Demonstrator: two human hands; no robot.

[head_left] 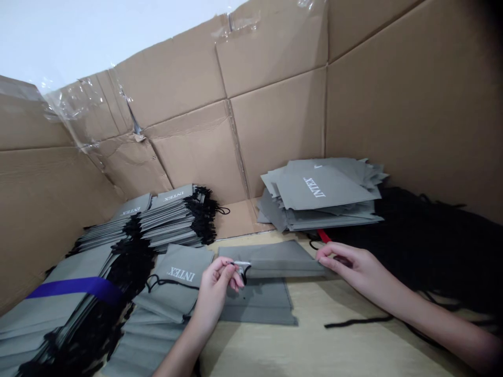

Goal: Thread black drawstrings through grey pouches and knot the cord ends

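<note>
Grey bags (271, 262) at 6 o'clock: matt nonwoven cloth. Black cord (353, 322) at 4 o'clock: matt. Bright cord tip (239, 263): glossy, metal or plastic unclear. Box walls (275, 141) at 12: rough corrugated cardboard. Clear tape (74, 102) at 10: glossy plastic. Tabletop (314, 340): smooth, pale wood finish.

Packing station, cardboard walls (401, 104), stacked INTEX bags (322, 191)
</note>
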